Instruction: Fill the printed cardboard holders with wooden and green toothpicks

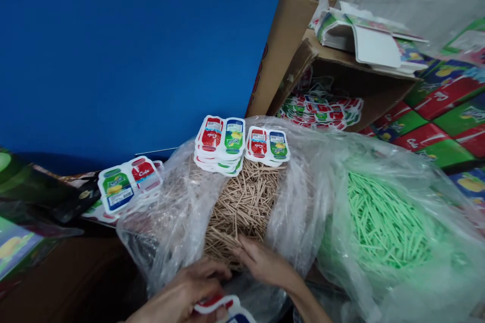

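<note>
My left hand (pixel 189 287) is at the bottom, its fingers closed on a white-edged printed card (pixel 238 313) with red and blue can shapes; the frame cuts off part of it. My right hand (pixel 261 262) reaches into the clear plastic bag (pixel 170 242) of short brown sticks (pixel 246 197). Its fingers are bent together at the near side of the pile, apparently round a few sticks; the fingertips are partly hidden. Above the pile lie a stack of Cola and Sprite cards (pixel 220 139) and a smaller stack of cards (pixel 267 144) beside it.
A second plastic bag holds green sticks (pixel 386 222) on the right. More cards (pixel 129 184) lie at left. An open cardboard box (pixel 291 75) holds many cards (pixel 322 111). Printed Cola and Sprite cartons (pixel 443 116) are piled at right. A blue panel (pixel 132 50) stands behind.
</note>
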`<state>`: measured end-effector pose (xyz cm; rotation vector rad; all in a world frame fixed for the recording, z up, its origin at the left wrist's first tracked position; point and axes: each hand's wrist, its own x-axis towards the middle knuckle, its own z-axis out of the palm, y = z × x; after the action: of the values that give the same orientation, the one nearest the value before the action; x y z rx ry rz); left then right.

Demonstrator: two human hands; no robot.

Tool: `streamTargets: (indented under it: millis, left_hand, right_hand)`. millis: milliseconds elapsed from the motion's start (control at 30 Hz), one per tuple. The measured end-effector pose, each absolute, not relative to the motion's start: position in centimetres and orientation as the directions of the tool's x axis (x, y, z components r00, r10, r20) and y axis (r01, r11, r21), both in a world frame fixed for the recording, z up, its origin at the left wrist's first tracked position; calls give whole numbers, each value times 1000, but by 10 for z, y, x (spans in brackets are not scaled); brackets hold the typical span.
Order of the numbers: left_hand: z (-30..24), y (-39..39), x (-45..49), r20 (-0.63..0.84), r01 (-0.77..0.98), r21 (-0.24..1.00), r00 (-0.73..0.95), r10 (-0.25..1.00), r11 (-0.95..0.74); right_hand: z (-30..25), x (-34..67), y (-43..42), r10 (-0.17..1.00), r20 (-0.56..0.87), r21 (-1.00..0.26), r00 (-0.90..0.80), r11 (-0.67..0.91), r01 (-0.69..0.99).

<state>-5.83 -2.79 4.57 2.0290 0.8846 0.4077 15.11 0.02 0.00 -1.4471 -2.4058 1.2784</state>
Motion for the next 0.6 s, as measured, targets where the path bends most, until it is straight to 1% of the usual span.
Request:
streamTargets:
  millis: [33,100,133,200,267,333,400,467,533,600]
  left_hand:
    - [49,-26,-58,-109,479,825,657,746,-301]
    - [52,-24,-57,-211,515,841,593,777,-165]
    - [52,-23,-55,-227,509,853,559,798,-114]
    - [49,-20,-52,-204,472,880,475,856,-52]
    - [45,-17,-49,-177,444,896,413,893,-28]
    - [42,-11,-47,-160,417,908,418,894,-33]
    - [42,-4,-46,-156,386,922,424,892,-22]
    - [43,1,-45,-157,327,945,384,910,25]
    - [44,4,-41,-163,253,964,347,923,75]
    - [45,6,-34,-160,234,969,364,918,77]
  right_hand:
    - [-2,156,-1,751,-347,-749,-562,139,648]
    - [-5,164,-3,740,-343,-880,-579,-37,473]
    - [-5,166,-3,737,-332,-917,-589,-106,385]
    - [-4,167,-2,729,-297,-953,-616,-191,234]
    - [-3,163,0,720,-283,-954,-634,-279,109]
    - [-3,156,2,721,-303,-919,-624,-395,-9]
    - [-6,151,2,720,-336,-879,-607,-471,-72]
    - [-13,149,0,727,-349,-861,-591,-498,-105]
    - [-24,150,-4,748,-348,-861,-565,-494,-123]
    - [-37,151,-8,784,-345,-866,-517,-478,-147]
